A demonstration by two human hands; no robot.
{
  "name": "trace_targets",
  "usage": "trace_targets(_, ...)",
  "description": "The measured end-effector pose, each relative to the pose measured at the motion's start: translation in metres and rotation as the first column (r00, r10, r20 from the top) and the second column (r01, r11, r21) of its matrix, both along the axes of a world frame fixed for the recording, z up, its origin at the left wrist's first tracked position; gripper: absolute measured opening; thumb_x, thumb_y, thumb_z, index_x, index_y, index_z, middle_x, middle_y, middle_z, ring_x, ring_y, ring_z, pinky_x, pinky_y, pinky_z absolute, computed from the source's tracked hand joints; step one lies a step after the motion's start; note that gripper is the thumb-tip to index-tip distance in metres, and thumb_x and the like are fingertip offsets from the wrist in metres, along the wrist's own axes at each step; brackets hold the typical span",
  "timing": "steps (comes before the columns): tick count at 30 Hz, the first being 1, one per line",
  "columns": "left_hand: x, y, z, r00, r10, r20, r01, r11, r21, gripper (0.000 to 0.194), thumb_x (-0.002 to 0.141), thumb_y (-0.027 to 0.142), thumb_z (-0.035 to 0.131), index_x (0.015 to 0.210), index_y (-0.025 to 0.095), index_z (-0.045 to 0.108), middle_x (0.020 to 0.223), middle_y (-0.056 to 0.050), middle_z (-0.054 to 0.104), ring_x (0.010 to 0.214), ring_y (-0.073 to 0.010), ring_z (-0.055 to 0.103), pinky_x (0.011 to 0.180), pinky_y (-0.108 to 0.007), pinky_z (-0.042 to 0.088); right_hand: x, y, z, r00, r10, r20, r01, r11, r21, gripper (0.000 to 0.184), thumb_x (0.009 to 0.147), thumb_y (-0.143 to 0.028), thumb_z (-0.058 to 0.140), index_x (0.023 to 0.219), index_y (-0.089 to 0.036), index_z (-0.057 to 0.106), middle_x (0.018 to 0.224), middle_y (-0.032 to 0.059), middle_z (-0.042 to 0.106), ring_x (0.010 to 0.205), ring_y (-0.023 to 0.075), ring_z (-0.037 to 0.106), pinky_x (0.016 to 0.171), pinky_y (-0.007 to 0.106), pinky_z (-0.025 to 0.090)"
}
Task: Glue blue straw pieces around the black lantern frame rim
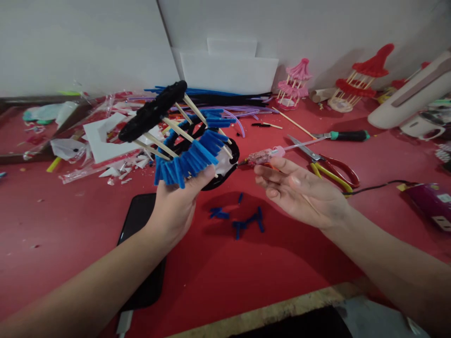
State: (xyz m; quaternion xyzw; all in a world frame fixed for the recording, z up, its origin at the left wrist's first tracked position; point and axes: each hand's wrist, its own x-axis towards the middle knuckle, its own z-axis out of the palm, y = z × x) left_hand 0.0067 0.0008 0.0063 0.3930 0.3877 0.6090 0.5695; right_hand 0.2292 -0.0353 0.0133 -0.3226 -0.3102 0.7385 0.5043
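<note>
My left hand (178, 202) grips a small model pavilion (190, 159) by its lower part, tilted above the table. Pale wooden sticks join its black fuzzy top ring, a fringe of blue pipe-cleaner pieces and a white, black-edged base. My right hand (303, 192) is palm up, fingers loosely bent and apart, with nothing seen in the palm. Just behind its fingertips is a pinkish clear glue gun (260, 157) with a glue stick (305, 143) out of its back; its handle is hidden. Short blue pipe-cleaner pieces (237, 223) lie on the table below.
Pliers-like cutters (333, 171) and a dark-handled tool (348, 136) lie at right, near a purple power box (428, 204). Pink (294, 87) and red (362, 77) models stand behind. Scraps (105, 134) cover the back left; a phone (141, 263) lies under my left arm.
</note>
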Motion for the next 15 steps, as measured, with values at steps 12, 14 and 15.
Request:
trace_targets(12, -0.002, 0.0, -0.004, 0.999, -0.012, -0.046, 0.014, 0.999, 0.037, 0.052, 0.063, 0.032, 0.098, 0.11, 0.029, 0.075, 0.107, -0.003, 0.082, 0.109, -0.0312, 0.075, 0.116, -0.057, 0.048, 0.0, -0.013, 0.0, 0.798, -0.045, 0.601, -0.167, 0.942, 0.292, 0.02, 0.091, -0.041, 0.077, 0.087, -0.022, 0.073, 0.076, 0.001, 0.074, 0.047, 0.0088, 0.057, 0.042, 0.024, 0.044)
trace_targets(14, -0.002, 0.0, -0.005, 0.998, -0.015, -0.055, 0.018, 0.998, 0.057, 0.052, 0.065, 0.033, 0.097, 0.112, 0.029, 0.075, 0.107, -0.003, 0.082, 0.111, -0.0313, 0.074, 0.115, -0.057, 0.049, -0.001, -0.014, -0.004, 0.577, -0.3, 0.759, -0.28, 0.8, 0.53, 0.016, 0.096, -0.037, 0.072, 0.089, -0.022, 0.075, 0.077, 0.0022, 0.074, 0.063, 0.0135, 0.063, 0.059, 0.029, 0.051)
trace_targets(15, -0.003, -0.001, -0.005, 0.998, -0.02, -0.059, 0.024, 0.998, 0.062, 0.052, 0.067, 0.033, 0.096, 0.114, 0.03, 0.075, 0.107, -0.003, 0.082, 0.111, -0.0311, 0.074, 0.114, -0.057, 0.049, -0.002, -0.014, -0.007, 0.479, -0.43, 0.765, -0.374, 0.689, 0.621, 0.013, 0.097, -0.034, 0.071, 0.092, -0.023, 0.076, 0.082, 0.0036, 0.075, 0.075, 0.0162, 0.065, 0.07, 0.033, 0.053)
